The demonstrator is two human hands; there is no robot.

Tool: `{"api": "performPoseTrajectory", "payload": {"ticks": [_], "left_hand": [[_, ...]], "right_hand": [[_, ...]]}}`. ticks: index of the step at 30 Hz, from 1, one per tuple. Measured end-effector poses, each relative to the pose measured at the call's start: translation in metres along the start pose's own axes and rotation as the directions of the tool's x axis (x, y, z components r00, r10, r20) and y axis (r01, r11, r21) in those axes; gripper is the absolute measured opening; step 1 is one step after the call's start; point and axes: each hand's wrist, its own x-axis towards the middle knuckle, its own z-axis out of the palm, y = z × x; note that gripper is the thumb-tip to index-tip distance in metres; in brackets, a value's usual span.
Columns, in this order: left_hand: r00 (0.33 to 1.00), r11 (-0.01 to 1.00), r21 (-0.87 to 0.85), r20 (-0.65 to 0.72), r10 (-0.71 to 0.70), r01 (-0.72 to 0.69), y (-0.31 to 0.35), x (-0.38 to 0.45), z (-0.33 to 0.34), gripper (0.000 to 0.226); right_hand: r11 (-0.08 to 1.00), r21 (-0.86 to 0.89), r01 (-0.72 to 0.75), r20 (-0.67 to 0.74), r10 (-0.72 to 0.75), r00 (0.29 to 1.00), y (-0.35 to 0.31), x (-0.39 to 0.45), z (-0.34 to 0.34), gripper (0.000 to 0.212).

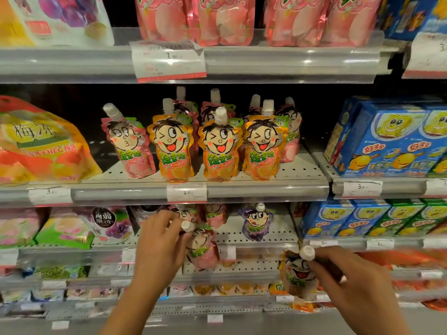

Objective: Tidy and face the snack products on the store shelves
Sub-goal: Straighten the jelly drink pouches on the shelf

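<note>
My left hand (160, 240) pinches the white-capped neck of a pink jelly pouch (203, 252) in front of the lower shelf. My right hand (348, 274) holds an orange jelly pouch (296, 274) by its cap end, low at the right. On the middle shelf (266, 187) three orange pouches (219, 151) stand upright in a front row. A tilted pink pouch (130, 143) leans at their left. More pink pouches stand behind them. A purple pouch (256, 222) stands alone on the lower shelf.
Blue boxed snacks (391, 143) fill the right of the middle shelf and blue and green ones (362, 221) the shelf below. A big orange bag (41, 143) lies at the left. Pink pouches (225, 18) hang on the top shelf. Price tags (186, 192) line the shelf edges.
</note>
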Motion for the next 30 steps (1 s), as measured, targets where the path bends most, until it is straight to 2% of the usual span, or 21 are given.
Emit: {"api": "performPoseTrajectory", "payload": {"ticks": [5,7,9,11,13,16,20,24,28,30], "left_hand": [[0.990,0.997,0.057,-0.134,-0.034,0.042,-0.023,0.012,-0.052,0.029],[0.987,0.994,0.091,-0.151,-0.051,0.065,-0.032,0.016,-0.065,0.031],[0.990,0.992,0.105,-0.133,-0.052,0.066,-0.044,0.018,-0.072,0.032],[0.995,0.992,0.106,-0.085,-0.057,0.066,-0.056,0.018,-0.073,0.036],[0.997,0.994,0.088,-0.026,-0.069,0.071,-0.067,0.019,-0.070,0.038],[0.996,0.995,0.053,0.035,-0.082,0.080,-0.077,0.019,-0.058,0.034],[0.992,0.992,0.059,0.058,-0.113,0.110,-0.078,0.015,-0.049,0.014],[0.985,0.991,0.051,0.118,-0.127,0.122,-0.082,0.013,-0.052,0.023],[0.987,0.995,0.068,0.135,-0.086,0.078,-0.089,0.010,-0.053,0.016],[0.986,0.995,0.077,0.147,-0.076,0.065,-0.089,0.010,-0.053,0.022]], "right_hand": [[0.997,0.024,-0.067,0.058,0.065,0.996,0.002,0.005,0.024,0.019],[0.992,0.023,-0.126,0.033,0.125,0.992,0.009,0.007,0.035,0.017],[0.973,0.011,-0.229,-0.028,0.229,0.973,0.021,0.011,0.049,0.014],[0.928,0.035,-0.370,-0.060,0.372,0.926,0.037,0.018,0.063,0.009],[0.892,0.033,-0.451,-0.099,0.452,0.886,0.049,0.026,0.076,0.008],[0.885,0.048,-0.462,-0.167,0.463,0.870,0.055,0.040,0.088,0.009],[0.858,0.038,-0.512,-0.230,0.506,0.831,0.059,0.060,0.104,0.003],[0.831,0.029,-0.556,-0.188,0.550,0.813,0.057,0.071,0.123,0.007],[0.831,0.031,-0.555,-0.137,0.554,0.821,0.057,0.081,0.130,0.009],[0.836,-0.002,-0.549,-0.115,0.545,0.830,0.063,0.085,0.128,0.015]]}}
